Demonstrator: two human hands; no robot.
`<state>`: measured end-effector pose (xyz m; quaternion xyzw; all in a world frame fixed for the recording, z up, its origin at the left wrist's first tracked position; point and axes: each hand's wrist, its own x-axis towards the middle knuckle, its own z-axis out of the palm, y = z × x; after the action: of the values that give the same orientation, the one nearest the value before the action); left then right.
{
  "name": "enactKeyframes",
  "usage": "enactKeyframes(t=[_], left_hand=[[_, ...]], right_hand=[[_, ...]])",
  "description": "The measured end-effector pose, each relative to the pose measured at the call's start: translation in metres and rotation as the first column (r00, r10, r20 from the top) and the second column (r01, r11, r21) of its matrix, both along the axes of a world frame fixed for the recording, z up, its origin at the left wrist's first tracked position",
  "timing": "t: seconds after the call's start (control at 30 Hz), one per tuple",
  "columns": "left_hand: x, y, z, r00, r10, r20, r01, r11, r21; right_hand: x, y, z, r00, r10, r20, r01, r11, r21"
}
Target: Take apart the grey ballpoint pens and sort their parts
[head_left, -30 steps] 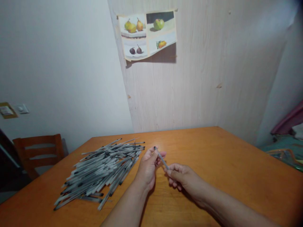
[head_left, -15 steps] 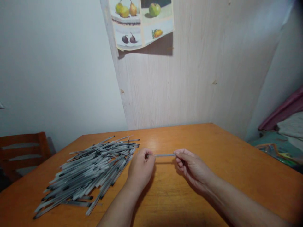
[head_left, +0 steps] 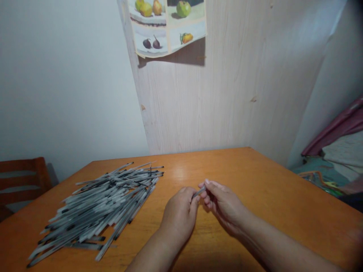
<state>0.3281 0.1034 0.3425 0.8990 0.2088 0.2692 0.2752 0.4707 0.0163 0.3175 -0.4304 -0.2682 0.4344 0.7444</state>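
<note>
Just above the table, a thin grey pen [head_left: 200, 192] spans the short gap between my two hands. My left hand [head_left: 180, 211] is closed around its lower end, with the thumb pressed against the fingers. At the upper end, the thumb and index finger of my right hand [head_left: 221, 198] pinch it, while the other fingers curl beneath. Most of the pen is hidden inside the hands. Left of my left hand lies a big loose pile of pens [head_left: 104, 204], slim and translucent grey with black ends, most of them slanting the same way.
The orange-brown wooden table [head_left: 255, 234] reaches back to the wall. A slatted wooden chair [head_left: 22, 179] stands at the left. Fabric and other items [head_left: 340, 162] are heaped beyond the right edge. A poster of painted fruit [head_left: 170, 26] hangs on the wall.
My hands have come closer together, the left one moving right and slightly nearer. The pen, level and well exposed before, is now tilted with only a short stretch showing.
</note>
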Motion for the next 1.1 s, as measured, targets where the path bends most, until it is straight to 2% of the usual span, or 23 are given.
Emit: enactKeyframes(t=[0.2,0.53,0.93,1.0,1.1], left_hand=[[0.002,-0.003,-0.001,0.995,-0.056,0.086,0.064,0.993,-0.095],[0.004,-0.01,0.005,0.994,-0.091,0.062,0.099,0.984,-0.15],[0.001,-0.01,0.011,0.987,-0.114,0.116,0.147,0.933,-0.329],[-0.001,-0.008,0.006,0.992,-0.082,0.1,0.114,0.92,-0.376],[0.001,-0.006,-0.002,0.996,-0.039,0.086,0.076,0.872,-0.483]], right_hand=[[-0.002,0.001,-0.003,0.985,-0.063,0.163,0.067,0.998,-0.018],[-0.004,0.0,0.001,0.966,-0.108,0.236,0.108,0.994,0.014],[-0.004,-0.002,0.007,0.973,-0.102,0.209,0.098,0.995,0.028],[0.007,-0.004,0.012,0.978,-0.156,0.14,0.153,0.988,0.035],[0.025,-0.006,0.02,0.952,-0.305,0.032,0.303,0.952,0.052]])
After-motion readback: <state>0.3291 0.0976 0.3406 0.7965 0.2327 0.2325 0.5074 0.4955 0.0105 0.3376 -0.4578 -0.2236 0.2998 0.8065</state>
